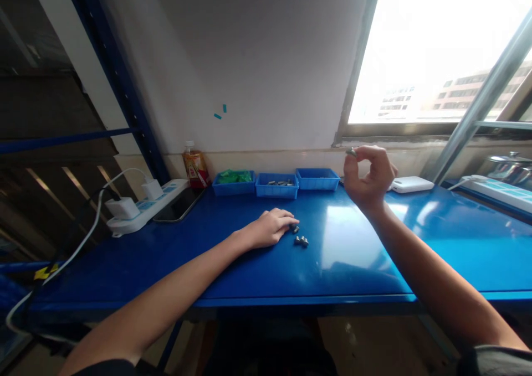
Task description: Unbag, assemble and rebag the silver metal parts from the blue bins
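Raised above the table on the right, my right hand pinches a small metal part between thumb and finger. My left hand rests palm down on the blue table, fingertips touching or beside small metal parts. Just in front of those lie several more metal parts. Behind the hands three blue trays stand in a row: the left tray holds green pieces, the middle tray holds metal parts, and little can be made out inside the right tray.
At the left are a power strip with chargers, a phone and a bottle. A white device lies at the back right, near another power strip and a metal pot.
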A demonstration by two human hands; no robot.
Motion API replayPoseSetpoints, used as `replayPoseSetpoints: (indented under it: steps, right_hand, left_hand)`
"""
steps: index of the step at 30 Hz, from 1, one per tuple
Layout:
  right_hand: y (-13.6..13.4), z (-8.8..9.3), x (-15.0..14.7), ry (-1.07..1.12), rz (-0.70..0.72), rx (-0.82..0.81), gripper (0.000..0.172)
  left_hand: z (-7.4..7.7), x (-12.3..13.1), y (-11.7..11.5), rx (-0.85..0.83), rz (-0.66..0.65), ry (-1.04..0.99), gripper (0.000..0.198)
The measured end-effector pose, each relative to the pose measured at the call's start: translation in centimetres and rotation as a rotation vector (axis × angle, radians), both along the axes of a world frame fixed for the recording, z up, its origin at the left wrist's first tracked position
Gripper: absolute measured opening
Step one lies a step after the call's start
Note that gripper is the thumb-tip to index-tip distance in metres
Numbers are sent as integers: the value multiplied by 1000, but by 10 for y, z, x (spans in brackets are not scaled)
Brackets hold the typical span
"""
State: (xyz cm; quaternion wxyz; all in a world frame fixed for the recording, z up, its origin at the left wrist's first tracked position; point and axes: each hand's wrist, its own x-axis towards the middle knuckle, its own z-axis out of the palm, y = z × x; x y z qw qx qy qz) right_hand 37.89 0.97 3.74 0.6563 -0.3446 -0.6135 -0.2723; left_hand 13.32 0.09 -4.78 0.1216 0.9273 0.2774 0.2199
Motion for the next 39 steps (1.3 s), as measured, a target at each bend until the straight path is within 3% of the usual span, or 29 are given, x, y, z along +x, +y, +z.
replayPoseSetpoints:
  steps: [2, 5, 8, 11, 15, 18, 21, 26, 30, 39]
  right_hand:
    - [22, 0, 15, -60, -133, -187, 16]
    - [46, -16, 29, -236, -262, -676, 34]
    - [44, -42, 22, -421, -167, -967, 34]
    - [24, -62, -8, -580, 43, -947, 31]
    - [-2, -70, -50, -646, 236, -855, 28]
    - [-12, -72, -63, -617, 291, -790, 25]
    - [-13, -77, -66, -535, 294, -749, 19]
    - [-10, -82, -65, -486, 296, -698, 10]
    - [-7, -82, -64, -471, 302, -694, 12]
    - [-3, -86, -66, -506, 269, -738, 22]
  left_hand:
    - [2, -1, 1, -4, 3, 8, 23]
    - [4, -2, 2, 12, 49, -14, 16]
    - [3, -2, 4, 14, 101, -54, 12]
    - [-2, 0, 9, -111, 198, -186, 11]
    - [-1, -3, 17, -472, 290, -501, 16]
    - [7, -7, 19, -704, 294, -695, 30]
    - [13, -9, 17, -782, 284, -733, 40]
    - [12, -4, 12, -754, 259, -700, 41]
    - [10, -2, 12, -713, 230, -662, 36]
    - [8, -3, 6, -117, 269, -396, 22]
